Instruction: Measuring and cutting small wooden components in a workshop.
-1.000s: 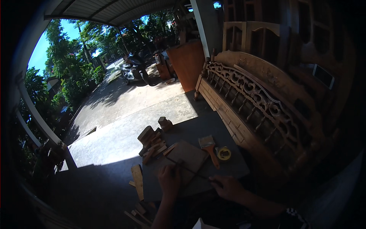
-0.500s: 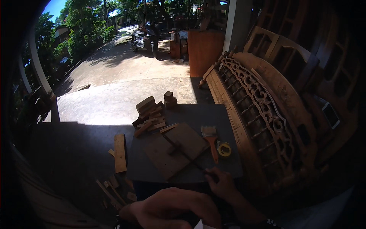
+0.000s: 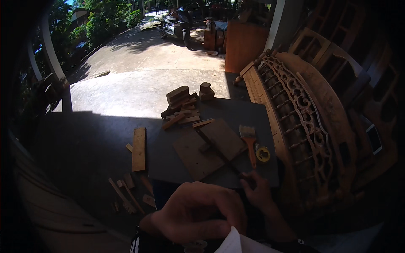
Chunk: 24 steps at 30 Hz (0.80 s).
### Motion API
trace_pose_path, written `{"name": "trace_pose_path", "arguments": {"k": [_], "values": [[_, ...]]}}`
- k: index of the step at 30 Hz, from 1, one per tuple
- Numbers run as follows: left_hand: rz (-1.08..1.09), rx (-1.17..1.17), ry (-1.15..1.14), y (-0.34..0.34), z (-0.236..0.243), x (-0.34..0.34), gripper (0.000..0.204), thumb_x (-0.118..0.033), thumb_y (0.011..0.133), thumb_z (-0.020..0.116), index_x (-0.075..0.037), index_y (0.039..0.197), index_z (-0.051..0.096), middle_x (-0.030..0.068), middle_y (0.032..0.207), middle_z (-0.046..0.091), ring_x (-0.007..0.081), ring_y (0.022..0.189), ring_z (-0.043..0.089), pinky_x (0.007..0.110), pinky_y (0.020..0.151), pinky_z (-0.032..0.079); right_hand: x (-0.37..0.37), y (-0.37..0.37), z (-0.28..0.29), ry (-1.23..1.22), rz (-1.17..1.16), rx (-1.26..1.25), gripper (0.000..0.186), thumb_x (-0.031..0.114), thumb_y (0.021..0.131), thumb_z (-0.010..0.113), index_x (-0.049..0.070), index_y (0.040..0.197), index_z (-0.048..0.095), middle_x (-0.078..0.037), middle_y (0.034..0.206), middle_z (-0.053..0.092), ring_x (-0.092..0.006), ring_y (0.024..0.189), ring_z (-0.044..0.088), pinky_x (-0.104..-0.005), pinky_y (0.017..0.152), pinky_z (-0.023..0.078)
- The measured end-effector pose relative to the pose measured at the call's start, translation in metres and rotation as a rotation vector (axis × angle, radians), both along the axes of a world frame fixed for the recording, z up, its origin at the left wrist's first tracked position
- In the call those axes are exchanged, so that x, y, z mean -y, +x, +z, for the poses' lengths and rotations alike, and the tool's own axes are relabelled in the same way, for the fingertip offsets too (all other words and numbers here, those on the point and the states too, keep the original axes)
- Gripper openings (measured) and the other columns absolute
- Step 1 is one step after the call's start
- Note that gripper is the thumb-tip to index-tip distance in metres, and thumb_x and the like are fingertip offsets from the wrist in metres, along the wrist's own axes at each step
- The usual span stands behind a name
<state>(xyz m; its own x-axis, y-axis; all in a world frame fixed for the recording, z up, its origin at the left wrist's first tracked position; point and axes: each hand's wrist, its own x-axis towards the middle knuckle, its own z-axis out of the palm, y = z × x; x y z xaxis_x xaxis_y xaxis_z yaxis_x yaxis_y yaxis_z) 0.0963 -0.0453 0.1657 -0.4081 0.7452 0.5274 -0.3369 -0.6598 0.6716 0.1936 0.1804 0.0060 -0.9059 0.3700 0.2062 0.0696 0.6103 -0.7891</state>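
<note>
My right hand [image 3: 258,195] has its grip pinched around the near end of a thin dark stick [image 3: 219,152], which runs away from me across a square wooden board [image 3: 209,148] lying flat on the dark mat [image 3: 253,118]. My left hand [image 3: 198,213] is raised close under the camera, fingers curled loosely together over nothing I can see, and it covers the near edge of the mat. Just right of the board lie a paintbrush [image 3: 249,141] with an orange handle and, near it, a small yellow tape roll [image 3: 263,154]. At the far side of the mat sits a pile of wood offcuts [image 3: 182,107], half in sunlight. To the left, on the shaded concrete floor [image 3: 84,143], a short plank [image 3: 139,149] lies by itself, with thin wood scraps [image 3: 126,192] scattered nearer to me. Along the right edge of the mat runs a carved wooden panel [image 3: 299,114] with scrollwork. Beyond, a sunlit driveway [image 3: 139,55] leads past a wooden cabinet [image 3: 242,48] to a parked motorbike [image 3: 177,25] and trees [image 3: 109,17].
</note>
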Motion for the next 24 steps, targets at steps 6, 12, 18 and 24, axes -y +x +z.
{"name": "trace_pose_path", "arguments": {"k": [6, 12, 18, 24], "values": [[0.108, -0.022, 0.035, -0.002, -0.001, 0.014, 0.011, -0.003, 0.094, 0.072, 0.005, 0.087, 0.069, 0.018, 0.082, 0.072, 0.0254, 0.071, 0.069, 0.035, 0.06, 0.053, 0.008, -0.003, 0.006, 0.008, -0.039, 0.106, 0.022, 0.014, 0.096, 0.069, 0.003, 0.115, 0.066, -0.021, 0.1, 0.076, -0.0365, 0.1, 0.075, -0.0414, 0.082, 0.059], [0.205, -0.057, 0.03, -0.001, -0.003, 0.005, 0.013, -0.003, 0.094, 0.074, 0.003, 0.084, 0.069, 0.0153, 0.079, 0.072, 0.0231, 0.068, 0.07, 0.033, 0.057, 0.053, 0.001, 0.001, 0.002, 0.008, -0.071, 0.027, 0.023, 0.015, 0.095, 0.069, 0.005, 0.115, 0.066, -0.02, 0.099, 0.075, -0.0378, 0.097, 0.074, -0.0435, 0.08, 0.059], [0.286, -0.164, -0.139, -0.015, -0.009, 0.002, 0.009, -0.003, 0.091, 0.073, 0.005, 0.097, 0.07, 0.0154, 0.089, 0.073, 0.024, 0.081, 0.072, 0.033, 0.071, 0.054, 0.004, 0.003, 0.005, 0.023, -0.093, 0.042, 0.022, 0.016, 0.097, 0.068, 0.005, 0.116, 0.066, -0.02, 0.098, 0.074, -0.0396, 0.097, 0.073, -0.0453, 0.079, 0.059], [1.147, -0.88, -0.888, -0.067, -0.105, -0.026, 0.022, -0.01, 0.089, 0.075, -0.003, 0.109, 0.068, 0.0146, 0.104, 0.07, 0.0326, 0.1, 0.068, 0.043, 0.086, 0.054, 0.017, 0.001, 0.007, 0.149, -0.089, 0.058, 0.02, 0.014, 0.098, 0.065, 0.004, 0.116, 0.065, -0.021, 0.098, 0.074, -0.0415, 0.093, 0.073, -0.048, 0.077, 0.059]]}}
